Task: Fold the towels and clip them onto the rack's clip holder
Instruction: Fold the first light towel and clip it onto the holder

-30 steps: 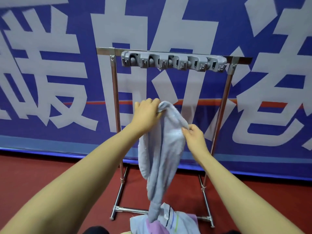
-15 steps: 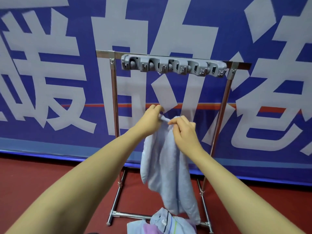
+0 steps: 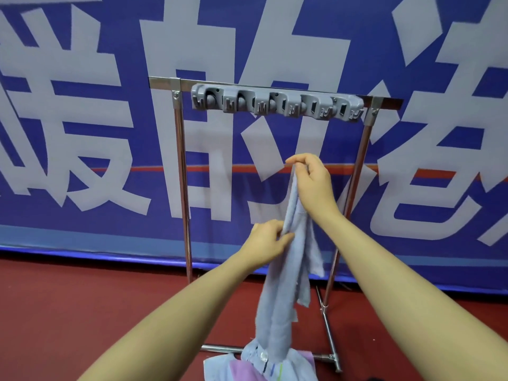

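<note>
The towel (image 3: 288, 273) under my fingers (image 3: 292, 160) is soft, matt, pale blue cloth with a fuzzy nap. The rack (image 3: 181, 166) is polished metal tube, shiny. Its clip holder (image 3: 277, 103) looks like matt grey plastic. The banner (image 3: 82, 133) is smooth printed sheet; the floor (image 3: 82, 298) matt red.

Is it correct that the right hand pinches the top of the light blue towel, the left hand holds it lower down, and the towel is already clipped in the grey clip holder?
Not quite. The head view shows the towel not yet clipped: it hangs well below the grey clip holder, touching none of its clips. The rest holds: the right hand pinches its top and the left hand holds it lower down.
</note>
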The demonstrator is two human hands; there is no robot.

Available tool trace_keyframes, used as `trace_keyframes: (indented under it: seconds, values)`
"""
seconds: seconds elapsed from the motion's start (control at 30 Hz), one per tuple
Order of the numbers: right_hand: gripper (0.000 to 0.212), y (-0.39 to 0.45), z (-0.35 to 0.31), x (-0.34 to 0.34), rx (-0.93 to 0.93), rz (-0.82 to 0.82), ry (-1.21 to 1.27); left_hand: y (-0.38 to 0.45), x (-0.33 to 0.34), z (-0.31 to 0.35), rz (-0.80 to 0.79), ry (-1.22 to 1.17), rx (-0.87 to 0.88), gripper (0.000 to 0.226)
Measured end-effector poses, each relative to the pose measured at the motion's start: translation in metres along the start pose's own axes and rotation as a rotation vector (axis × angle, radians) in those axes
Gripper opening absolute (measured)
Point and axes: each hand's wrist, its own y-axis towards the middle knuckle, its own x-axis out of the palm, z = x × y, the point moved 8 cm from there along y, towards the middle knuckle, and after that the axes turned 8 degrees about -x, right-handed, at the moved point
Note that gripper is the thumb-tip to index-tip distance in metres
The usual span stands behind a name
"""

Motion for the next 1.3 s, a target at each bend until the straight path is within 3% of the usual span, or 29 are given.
trace_keyframes:
  seconds: [0.17, 0.37, 0.53, 0.57, 0.67, 0.73, 0.93, 1.1, 1.3]
  values:
    - [0.029, -0.001, 0.009, -0.026, -0.013, 0.018, -0.13, 0.006, -0.025, -0.012, 0.081, -0.115, -0.09, 0.044]
    - [0.008, -0.014, 0.032, -0.018, 0.009, -0.135, -0.332, 0.016, -0.076, 0.004, 0.264, 0.123, -0.002, 0.023]
    - [0.043, -0.022, 0.031, 0.014, -0.062, -0.444, -0.531, 0.019, -0.097, 0.025, 0.331, 0.156, 0.148, 0.02]
    - [0.042, -0.024, 0.03, 0.022, -0.094, -0.47, -0.586, 0.019, -0.098, 0.03, 0.332, 0.16, 0.184, 0.019]
    - [0.02, -0.019, 0.02, 0.031, -0.139, -0.311, -0.617, 0.015, -0.1, 0.032, 0.317, 0.185, 0.229, 0.017]
    - [0.029, -0.015, 0.013, 0.028, -0.15, -0.192, -0.573, 0.013, -0.103, 0.022, 0.303, 0.145, 0.19, 0.015]
    - [0.034, -0.003, -0.005, 0.029, -0.148, -0.113, -0.469, 0.006, -0.09, -0.015, 0.154, 0.147, -0.022, 0.012]
    - [0.032, 0.007, 0.004, -0.005, -0.041, 0.032, -0.489, 0.0, -0.092, -0.062, 0.163, 0.133, -0.248, 0.03]
    - [0.029, -0.001, 0.041, -0.015, 0.172, -0.107, -0.502, 0.006, -0.107, -0.049, 0.284, 0.184, -0.181, 0.014]
